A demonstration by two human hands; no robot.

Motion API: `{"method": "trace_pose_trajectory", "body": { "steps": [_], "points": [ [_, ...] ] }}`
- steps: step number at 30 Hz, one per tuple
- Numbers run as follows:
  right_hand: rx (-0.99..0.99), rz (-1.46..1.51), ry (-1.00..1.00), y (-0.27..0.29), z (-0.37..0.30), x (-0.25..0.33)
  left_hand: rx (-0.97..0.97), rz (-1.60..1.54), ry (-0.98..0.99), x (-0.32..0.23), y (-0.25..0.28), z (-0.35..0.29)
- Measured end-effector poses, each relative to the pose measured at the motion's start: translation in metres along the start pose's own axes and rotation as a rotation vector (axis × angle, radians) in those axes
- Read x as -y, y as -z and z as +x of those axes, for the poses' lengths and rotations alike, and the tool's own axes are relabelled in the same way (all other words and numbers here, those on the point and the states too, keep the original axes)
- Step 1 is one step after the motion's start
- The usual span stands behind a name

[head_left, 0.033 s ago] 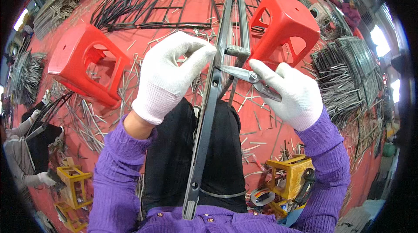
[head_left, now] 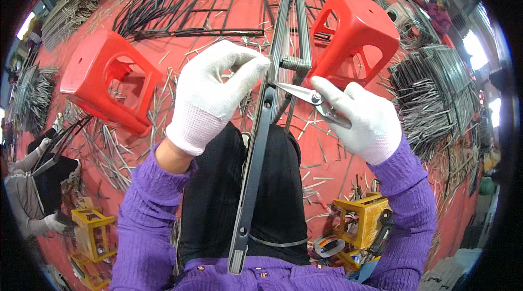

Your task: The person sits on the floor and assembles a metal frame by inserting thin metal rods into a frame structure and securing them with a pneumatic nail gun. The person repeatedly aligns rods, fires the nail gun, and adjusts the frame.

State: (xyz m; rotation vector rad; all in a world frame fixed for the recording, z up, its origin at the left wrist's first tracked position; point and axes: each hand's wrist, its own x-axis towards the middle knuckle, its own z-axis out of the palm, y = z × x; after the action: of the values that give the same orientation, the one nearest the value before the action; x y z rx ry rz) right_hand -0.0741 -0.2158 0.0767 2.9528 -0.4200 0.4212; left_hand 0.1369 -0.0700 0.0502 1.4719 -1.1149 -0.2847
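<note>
A long dark metal frame (head_left: 254,182), wrapped in part with grey strip, lies lengthwise between my legs and leans up and away from me. My left hand (head_left: 215,92), in a white glove, pinches thumb and forefinger together at the frame's left edge; what lies between the fingertips is too small to make out. Gripped in my gloved right hand (head_left: 362,117) is a pair of scissors (head_left: 305,94). Their pointed blades reach left to the frame, just below my left fingertips. The handles are partly hidden by my fingers.
Red plastic stools stand at left (head_left: 109,81) and right (head_left: 359,32). Cut strips litter the red floor. Black metal frames (head_left: 169,8) lie ahead, bundled grey strips (head_left: 436,95) at right. Yellow stools (head_left: 362,220) sit low at both sides. A co-worker's gloved hand (head_left: 54,223) shows at left.
My right hand and the scissors have shifted very slightly left, toward the frame. My left hand stays in place.
</note>
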Motion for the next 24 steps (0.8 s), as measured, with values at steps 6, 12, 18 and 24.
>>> {"method": "trace_pose_trajectory", "body": {
  "steps": [6, 12, 18, 24],
  "points": [
    [-0.075, 0.505, -0.271, -0.055, -0.048, 0.009, -0.101, -0.120, 0.065, 0.003, 0.000, -0.001],
    [-0.056, 0.704, -0.859, -0.202, -0.167, 0.038, 0.183, 0.146, -0.144, 0.003, -0.006, -0.008],
    [0.437, 0.710, -1.203, -0.321, -0.320, 0.087, 0.166, -0.129, 0.058, 0.004, -0.021, -0.005],
    [0.815, 0.960, -1.359, -0.385, -0.422, 0.132, 0.296, 0.037, -0.160, 0.007, -0.007, -0.002]
  ]
}}
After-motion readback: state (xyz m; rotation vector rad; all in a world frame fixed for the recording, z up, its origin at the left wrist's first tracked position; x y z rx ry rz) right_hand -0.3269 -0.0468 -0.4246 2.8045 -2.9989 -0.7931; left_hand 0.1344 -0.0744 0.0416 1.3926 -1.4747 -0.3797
